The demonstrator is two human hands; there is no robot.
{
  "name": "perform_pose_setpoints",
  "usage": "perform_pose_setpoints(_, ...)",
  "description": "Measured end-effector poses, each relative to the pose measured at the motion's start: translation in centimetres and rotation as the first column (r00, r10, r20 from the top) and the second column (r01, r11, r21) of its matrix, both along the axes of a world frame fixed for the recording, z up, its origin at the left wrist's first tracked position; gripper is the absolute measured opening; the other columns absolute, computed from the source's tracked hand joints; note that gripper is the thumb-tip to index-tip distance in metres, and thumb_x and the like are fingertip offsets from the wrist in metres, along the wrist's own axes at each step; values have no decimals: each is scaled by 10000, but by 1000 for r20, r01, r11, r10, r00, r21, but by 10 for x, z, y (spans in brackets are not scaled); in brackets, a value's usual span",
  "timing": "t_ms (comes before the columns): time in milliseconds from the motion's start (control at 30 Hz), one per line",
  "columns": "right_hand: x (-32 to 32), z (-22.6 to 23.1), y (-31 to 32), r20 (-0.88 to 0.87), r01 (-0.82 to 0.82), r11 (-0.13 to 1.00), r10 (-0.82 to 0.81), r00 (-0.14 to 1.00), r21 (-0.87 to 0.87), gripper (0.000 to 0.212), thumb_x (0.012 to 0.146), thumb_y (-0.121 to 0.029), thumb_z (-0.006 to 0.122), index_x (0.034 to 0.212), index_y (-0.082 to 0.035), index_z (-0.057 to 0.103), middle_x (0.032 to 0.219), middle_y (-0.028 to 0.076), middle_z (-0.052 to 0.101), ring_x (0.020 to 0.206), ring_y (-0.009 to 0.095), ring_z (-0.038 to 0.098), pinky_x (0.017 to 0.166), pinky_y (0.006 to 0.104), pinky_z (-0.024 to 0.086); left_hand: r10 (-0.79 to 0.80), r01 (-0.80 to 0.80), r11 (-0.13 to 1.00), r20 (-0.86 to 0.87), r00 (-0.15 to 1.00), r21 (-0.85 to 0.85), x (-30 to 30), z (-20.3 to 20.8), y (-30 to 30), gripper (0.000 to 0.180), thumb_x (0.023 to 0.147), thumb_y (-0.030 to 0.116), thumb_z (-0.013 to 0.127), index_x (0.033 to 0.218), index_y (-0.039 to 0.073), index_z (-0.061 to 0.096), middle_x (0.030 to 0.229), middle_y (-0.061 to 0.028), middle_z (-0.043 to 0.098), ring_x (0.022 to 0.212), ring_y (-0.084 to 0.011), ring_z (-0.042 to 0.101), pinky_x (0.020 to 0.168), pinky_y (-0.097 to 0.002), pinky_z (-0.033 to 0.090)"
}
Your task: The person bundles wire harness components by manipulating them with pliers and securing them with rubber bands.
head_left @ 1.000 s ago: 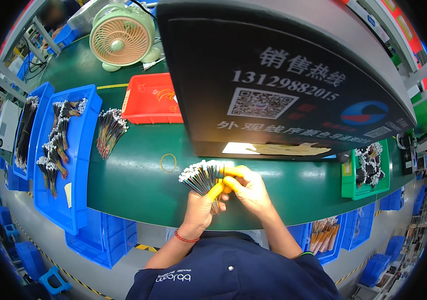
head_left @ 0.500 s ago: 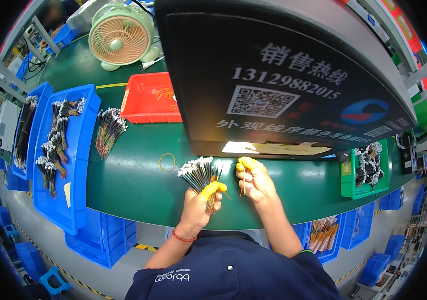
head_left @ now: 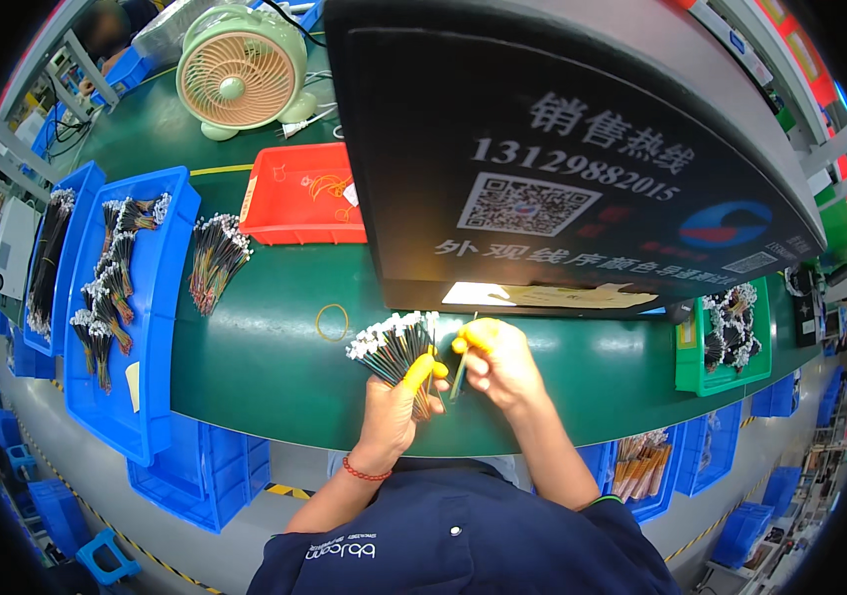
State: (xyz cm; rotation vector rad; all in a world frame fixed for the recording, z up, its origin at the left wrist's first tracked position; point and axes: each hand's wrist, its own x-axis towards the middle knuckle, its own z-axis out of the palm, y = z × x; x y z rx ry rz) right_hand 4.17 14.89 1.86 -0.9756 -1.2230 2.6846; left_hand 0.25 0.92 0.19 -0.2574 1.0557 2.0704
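Observation:
My left hand (head_left: 390, 409), with yellow finger covers on thumb and finger, is closed round a fanned bundle of thin wire cables (head_left: 395, 349). Their white connectors point up and away from me. Just right of it, my right hand (head_left: 508, 369) pinches a thin wire cable (head_left: 459, 377) between yellow-covered fingertips. This cable hangs down at a slant, close to the bundle's right side; its upper end is too small to make out. A yellow rubber band (head_left: 332, 321) lies on the green table (head_left: 275, 367) left of the bundle.
A large black box-shaped device (head_left: 582, 149) overhangs the table ahead. Leftward are a red tray (head_left: 263, 213) with rubber bands, a loose cable pile (head_left: 217, 260), blue trays (head_left: 158, 382) of cables and a fan (head_left: 237, 84). A green bin (head_left: 689, 362) of cables stands right.
My right hand has shifted a little left, toward the bundle, and its cable now slants. The bundle's connectors have fanned slightly leftward. The black device appears slightly further right, showing more red tray.

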Motion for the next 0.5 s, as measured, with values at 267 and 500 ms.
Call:
perform_pose_setpoints(267,-4,-21,13,-32,100,942,-116,993,-319,130,820,-174,523,791,-48,508,663,16,497,442,27,361,336,157,290,-19,18,999,27,999,30,-1,-2,-1,152,805,58,534,936,-20,532,796,-112,585,642,-151,563,434,-233,462)
perform_pose_setpoints(500,-3,-18,13,-40,40,969,-52,998,-244,153,815,-163,535,818,-10,525,681,15,501,466,24,376,376,153,324,-10,9,999,29,1000,33,-3,-4,-2,156,804,56,537,941,-18,529,798,-116,584,649,-160,570,438,-238,467)
